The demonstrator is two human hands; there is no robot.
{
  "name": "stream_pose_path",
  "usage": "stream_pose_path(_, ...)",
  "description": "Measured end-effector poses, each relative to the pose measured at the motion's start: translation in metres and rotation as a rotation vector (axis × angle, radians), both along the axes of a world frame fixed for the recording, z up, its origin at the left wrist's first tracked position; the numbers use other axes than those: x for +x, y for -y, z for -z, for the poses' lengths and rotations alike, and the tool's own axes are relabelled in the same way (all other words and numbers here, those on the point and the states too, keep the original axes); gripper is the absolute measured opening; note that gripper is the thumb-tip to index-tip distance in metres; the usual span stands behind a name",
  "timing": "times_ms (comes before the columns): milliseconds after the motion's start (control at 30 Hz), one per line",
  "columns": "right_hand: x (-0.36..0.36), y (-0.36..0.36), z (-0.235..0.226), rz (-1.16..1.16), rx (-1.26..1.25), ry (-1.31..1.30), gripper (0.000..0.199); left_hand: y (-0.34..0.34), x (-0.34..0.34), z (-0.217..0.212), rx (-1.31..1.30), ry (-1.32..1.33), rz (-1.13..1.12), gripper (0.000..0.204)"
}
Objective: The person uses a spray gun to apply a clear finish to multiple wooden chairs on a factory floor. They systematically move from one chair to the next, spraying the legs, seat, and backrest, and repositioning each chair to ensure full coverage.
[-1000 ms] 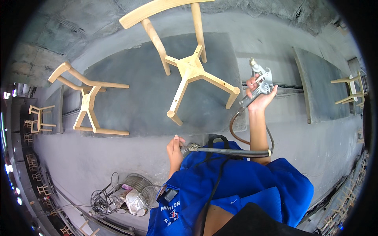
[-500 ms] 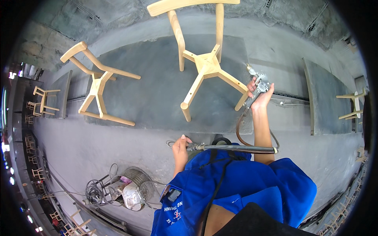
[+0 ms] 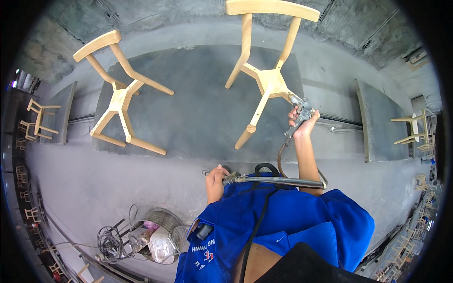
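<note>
gripping grey metal spray gun | right hand fingers clenched | left hand grasping hose

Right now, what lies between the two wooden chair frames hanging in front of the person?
In the head view, only bare dark grey panel shows between the left chair frame and the right chair frame; nothing else hangs there.

The floor is grey and dusty, with a darker rectangular panel set against a rough grey wall. A second bare wooden chair frame stands on the panel's left side. Narrower dark panels flank it. Small chair frames line the far left, another sits right. A metal bucket and coiled wire lie on the floor.
</note>
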State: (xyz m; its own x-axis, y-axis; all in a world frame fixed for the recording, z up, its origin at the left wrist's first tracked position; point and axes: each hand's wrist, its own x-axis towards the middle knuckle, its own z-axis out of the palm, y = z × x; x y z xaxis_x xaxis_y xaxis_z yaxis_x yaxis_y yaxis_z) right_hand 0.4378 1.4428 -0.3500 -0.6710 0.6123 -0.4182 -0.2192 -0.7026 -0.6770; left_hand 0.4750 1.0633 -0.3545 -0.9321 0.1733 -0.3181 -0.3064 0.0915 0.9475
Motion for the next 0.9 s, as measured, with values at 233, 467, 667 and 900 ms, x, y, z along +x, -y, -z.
stream_pose_path(233,-0.027,0.041,-0.135,-0.193,0.901,0.457,0.073,0.042,-0.039,0.02,0.154,0.091,-0.036,0.05)
stream_pose_path(467,-0.128,0.115,-0.308,-0.104,2.307,0.211,0.057,0.028,-0.058,0.043,0.364,0.134,0.048,0.053)
stream_pose_path(667,-0.177,0.172,-0.314,-0.554,2.33,0.496,0.061,0.033,-0.059,0.054,0.415,0.154,-0.047,0.052)
stream_pose_path(900,-0.164,0.109,-0.313,-0.47,1.602,0.389,0.063,0.032,-0.05,0.061,0.283,0.118,0.035,0.05)
